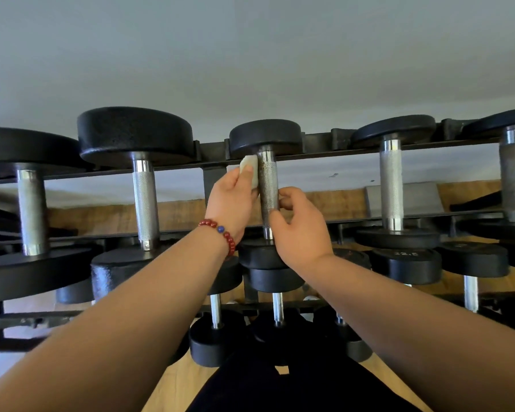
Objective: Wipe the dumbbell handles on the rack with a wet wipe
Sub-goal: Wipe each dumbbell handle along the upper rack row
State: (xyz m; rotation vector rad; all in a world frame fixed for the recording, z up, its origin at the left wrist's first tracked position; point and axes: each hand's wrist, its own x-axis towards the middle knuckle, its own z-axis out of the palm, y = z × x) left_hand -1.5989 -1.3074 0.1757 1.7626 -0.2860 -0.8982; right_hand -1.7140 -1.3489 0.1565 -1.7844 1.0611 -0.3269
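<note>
**Wet wipe on the middle handle, both hands at it**

Plain grey wall [250,55] across the whole upper half. Below it, a dark metal rack [339,152] running side to side, its top tier loaded with black-headed dumbbells lying front to back, knurled steel bars showing. More weights on the lower tier, among them a dumbbell marked 22.5 [406,264]. Strip of wooden floor [179,385] at the bottom edge, beside dark clothing.

At the centre of the top tier, the middle dumbbell [265,136], smaller-headed than its left neighbour. Its handle [268,185] darker and more speckled than the others, possibly rust or grime, hard to judge at this sharpness.

Both bare forearms reaching up from the lower corners to that handle. Left hand [231,200] just left of the handle, fingers [246,173] curled round a folded wet wipe [250,168], pressing it against the handle's left side near the far end. Right hand [301,230] on the opposite side and nearer the camera, thumb in front and fingers [284,200] hooked in from the right, pinching the handle between them.

Smallest of all, a bracelet [220,233] of red beads with one blue bead on the left wrist.
</note>
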